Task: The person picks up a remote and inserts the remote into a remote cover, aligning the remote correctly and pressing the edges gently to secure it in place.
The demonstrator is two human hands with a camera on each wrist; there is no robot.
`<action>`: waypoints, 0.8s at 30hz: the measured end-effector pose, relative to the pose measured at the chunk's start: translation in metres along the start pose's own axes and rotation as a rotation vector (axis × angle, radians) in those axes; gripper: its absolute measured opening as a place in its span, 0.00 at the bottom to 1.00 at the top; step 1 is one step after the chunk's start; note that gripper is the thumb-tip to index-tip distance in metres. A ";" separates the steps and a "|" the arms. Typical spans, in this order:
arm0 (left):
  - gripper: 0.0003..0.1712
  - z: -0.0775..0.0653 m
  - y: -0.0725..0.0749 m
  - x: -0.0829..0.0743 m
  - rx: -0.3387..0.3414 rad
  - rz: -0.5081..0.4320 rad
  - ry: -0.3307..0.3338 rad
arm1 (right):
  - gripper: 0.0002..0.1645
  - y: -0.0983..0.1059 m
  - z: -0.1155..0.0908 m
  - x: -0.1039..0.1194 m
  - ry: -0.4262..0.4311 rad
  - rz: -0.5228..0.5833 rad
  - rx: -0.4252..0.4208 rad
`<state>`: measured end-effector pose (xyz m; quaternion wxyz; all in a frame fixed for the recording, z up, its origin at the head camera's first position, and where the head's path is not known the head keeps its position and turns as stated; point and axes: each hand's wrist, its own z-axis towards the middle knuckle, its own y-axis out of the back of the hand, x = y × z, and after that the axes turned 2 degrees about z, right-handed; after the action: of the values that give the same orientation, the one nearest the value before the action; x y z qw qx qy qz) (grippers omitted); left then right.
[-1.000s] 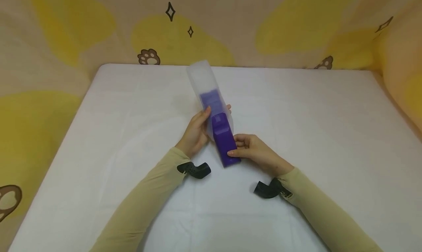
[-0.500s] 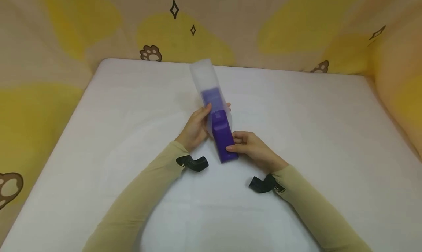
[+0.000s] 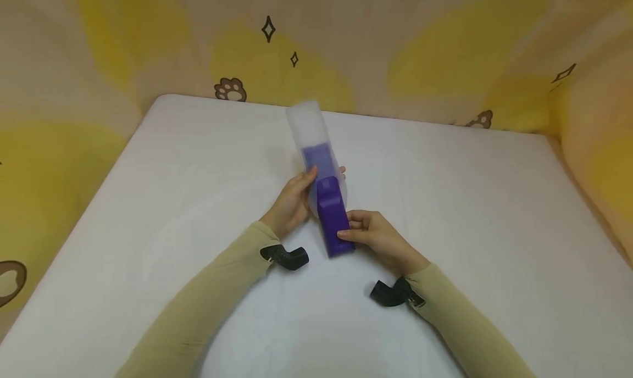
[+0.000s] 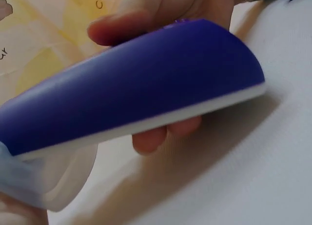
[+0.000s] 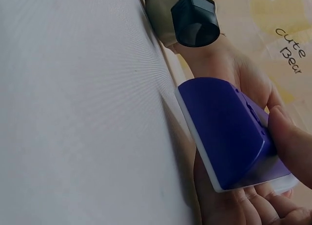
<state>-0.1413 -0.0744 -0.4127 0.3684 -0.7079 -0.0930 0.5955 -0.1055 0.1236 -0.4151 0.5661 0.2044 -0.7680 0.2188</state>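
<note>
A long purple handle [image 3: 333, 224] with a white underside [image 4: 146, 129] extends from a translucent cover [image 3: 307, 124]. Its lighter purple far part shows through that cover. My left hand [image 3: 290, 203] grips the covered part, thumb along the near side and fingertips showing past the far side. With my right hand [image 3: 379, 236] I pinch the bare end of the handle, thumb on top and fingers below. In the right wrist view, the purple end [image 5: 222, 130] is close up, with small raised marks along one edge. The piece points away from me, above the table.
A white-covered table [image 3: 460, 202] spreads beneath both hands. Behind it hangs a yellow and beige patterned cloth [image 3: 371, 48]. Dark curved mounts [image 3: 292, 257] are fixed to both sleeved wrists.
The head view has shifted slightly, so the whole scene sits a little differently. Both hands keep the same hold on the purple handle and its cover.
</note>
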 end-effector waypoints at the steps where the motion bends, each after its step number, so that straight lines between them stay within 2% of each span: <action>1: 0.28 0.000 0.000 0.001 0.006 -0.002 0.002 | 0.24 0.000 0.000 0.000 -0.003 0.003 -0.001; 9: 0.28 -0.001 0.000 0.005 0.037 -0.013 0.028 | 0.23 0.004 -0.001 -0.009 0.044 0.044 0.000; 17: 0.28 -0.004 0.000 0.003 0.071 0.007 0.019 | 0.22 0.002 -0.002 -0.009 0.050 0.091 -0.013; 24: 0.28 -0.001 0.001 0.006 0.070 -0.002 0.039 | 0.23 0.001 -0.001 -0.010 0.044 0.101 -0.025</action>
<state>-0.1390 -0.0723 -0.4176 0.3953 -0.7059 -0.0656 0.5841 -0.1025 0.1256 -0.4246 0.5738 0.1535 -0.7673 0.2419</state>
